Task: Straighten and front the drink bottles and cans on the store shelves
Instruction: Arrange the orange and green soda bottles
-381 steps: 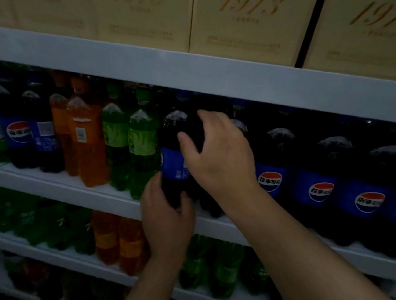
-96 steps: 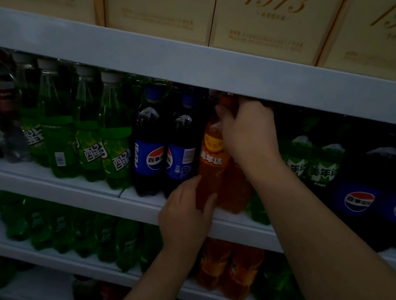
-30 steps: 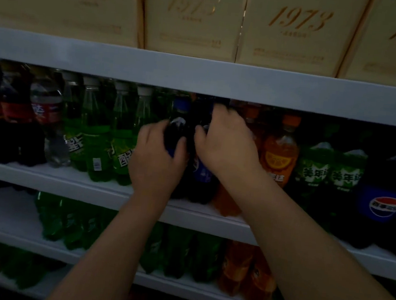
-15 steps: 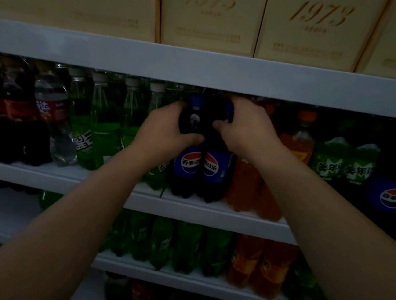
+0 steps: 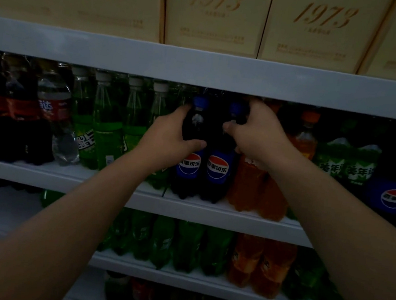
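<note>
Two dark cola bottles with blue caps and blue labels stand side by side at the front of the middle shelf point(image 5: 209, 214). My left hand point(image 5: 169, 137) is wrapped around the upper body of the left cola bottle point(image 5: 188, 168). My right hand point(image 5: 257, 134) grips the neck and shoulder of the right cola bottle point(image 5: 217, 171). Both labels face outward. Orange soda bottles point(image 5: 249, 187) stand right beside them, partly behind my right wrist.
Green soda bottles point(image 5: 106, 125) and red-labelled cola bottles point(image 5: 17, 111) fill the shelf to the left. Green-labelled bottles point(image 5: 346, 165) and a large blue-labelled cola bottle point(image 5: 395, 195) stand to the right. Beige boxes point(image 5: 216, 15) line the top shelf; green and orange bottles point(image 5: 263, 264) sit below.
Both hands stay on the two blue-labelled cola bottles. The bottles have turned a little, and their labels face more squarely forward than half a second ago.
</note>
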